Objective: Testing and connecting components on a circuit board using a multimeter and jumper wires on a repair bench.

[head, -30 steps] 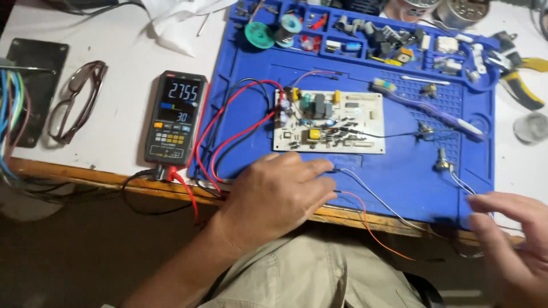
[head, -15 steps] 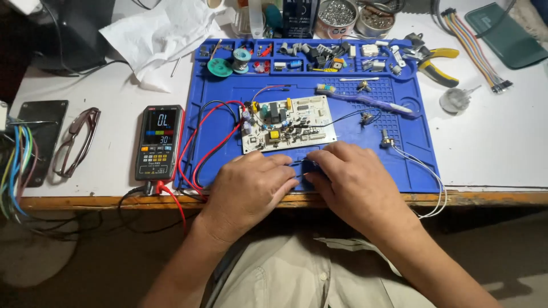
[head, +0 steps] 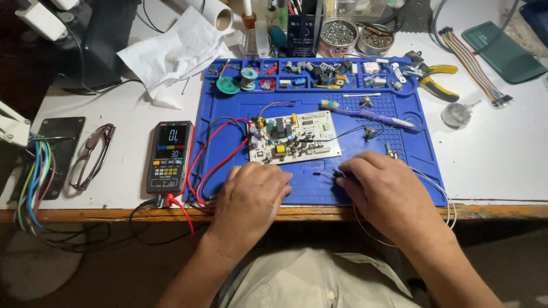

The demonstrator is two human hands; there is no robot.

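Workbench seen from above. Left hand (head: 251, 197) rests palm-down, fingers curled, on the front edge of the blue work mat (head: 240, 108); whether it grips anything cannot be told. Right hand (head: 383, 191), near the mat's front right corner, pinches a small black probe tip (head: 331, 173) between its fingertips. The circuit board (head: 294, 137) lies at the mat's centre, just beyond both hands, with red and black leads (head: 212, 153) looping to a multimeter (head: 169, 156) left of the mat. Spectacles (head: 91, 155) lie near the table's left edge; pliers (head: 436, 82) lie beyond the mat's far right corner.
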